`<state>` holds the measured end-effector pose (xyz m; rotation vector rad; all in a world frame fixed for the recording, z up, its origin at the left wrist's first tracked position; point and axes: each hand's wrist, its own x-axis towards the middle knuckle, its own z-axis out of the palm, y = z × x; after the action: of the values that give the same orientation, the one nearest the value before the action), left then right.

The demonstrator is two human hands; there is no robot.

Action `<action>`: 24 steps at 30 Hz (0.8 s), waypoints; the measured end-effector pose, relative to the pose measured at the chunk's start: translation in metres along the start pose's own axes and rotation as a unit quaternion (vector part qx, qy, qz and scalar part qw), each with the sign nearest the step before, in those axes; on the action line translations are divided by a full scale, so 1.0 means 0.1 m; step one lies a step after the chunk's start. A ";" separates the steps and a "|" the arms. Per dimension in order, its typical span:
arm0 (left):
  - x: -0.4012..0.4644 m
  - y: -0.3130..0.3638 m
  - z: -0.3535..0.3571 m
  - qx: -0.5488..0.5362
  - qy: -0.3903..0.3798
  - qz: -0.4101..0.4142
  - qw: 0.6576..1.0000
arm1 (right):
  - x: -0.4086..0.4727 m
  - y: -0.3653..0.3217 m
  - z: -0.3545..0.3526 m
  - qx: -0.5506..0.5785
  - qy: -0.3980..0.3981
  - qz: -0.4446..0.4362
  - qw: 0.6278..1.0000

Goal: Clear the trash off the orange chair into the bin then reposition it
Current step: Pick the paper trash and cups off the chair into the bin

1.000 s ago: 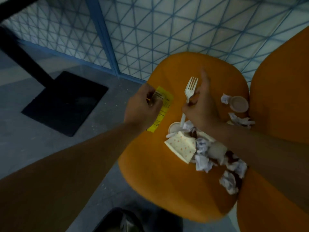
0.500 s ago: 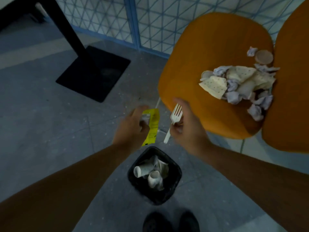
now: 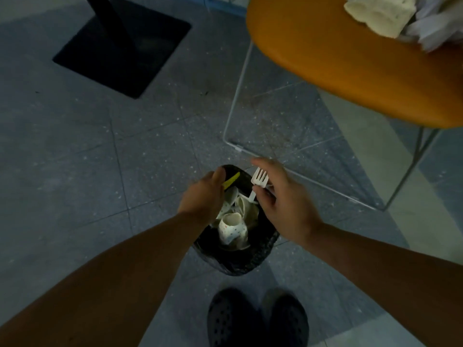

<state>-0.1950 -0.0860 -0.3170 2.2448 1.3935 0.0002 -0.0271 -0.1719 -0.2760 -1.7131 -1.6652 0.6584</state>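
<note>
Both my hands hover over the black bin (image 3: 265,249) on the floor in front of my shoes. My left hand (image 3: 204,196) pinches a yellow paper slip (image 3: 231,180) above the bin's far rim. My right hand (image 3: 278,199) holds a white plastic fork (image 3: 258,182), tines up, over the bin's opening. Crumpled paper cups (image 3: 233,227) lie inside the bin. The orange chair (image 3: 350,66) stands at the upper right, with a pile of crumpled paper trash (image 3: 390,13) still on its seat at the frame's top edge.
The chair's thin white wire legs (image 3: 235,101) reach the grey tiled floor just beyond the bin. A black square table base (image 3: 120,46) with its post stands at the upper left. My dark shoes (image 3: 258,319) are right behind the bin.
My view has tilted down and both hands have dropped from beside the chair's front edge to directly over the bin, still carrying the yellow slip and the fork.
</note>
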 end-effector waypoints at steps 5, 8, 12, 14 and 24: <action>0.06 -0.08 0.31 0.025 -0.017 -0.066 0.997 | -0.03 0.19 0.25 -0.065 0.024 -0.045 0.997; 0.06 -0.10 0.24 -0.011 -0.030 -0.065 0.997 | 0.02 0.29 0.42 -0.111 -0.028 -0.031 0.993; 0.04 -0.12 -0.09 -0.038 -0.013 -0.043 0.998 | 0.02 0.36 0.50 -0.191 -0.114 -0.010 0.975; 0.02 -0.09 -0.26 -0.052 0.002 -0.025 0.998 | 0.00 0.33 0.44 -0.189 -0.122 -0.003 0.974; 0.02 0.50 -1.19 -0.112 0.055 0.027 0.992 | 0.24 -0.29 -0.48 -0.128 -0.140 0.013 0.982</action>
<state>-0.1818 -0.0534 -0.1929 2.1199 1.3166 0.2881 -0.0087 -0.1539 -0.2206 -1.8914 -1.9980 0.7532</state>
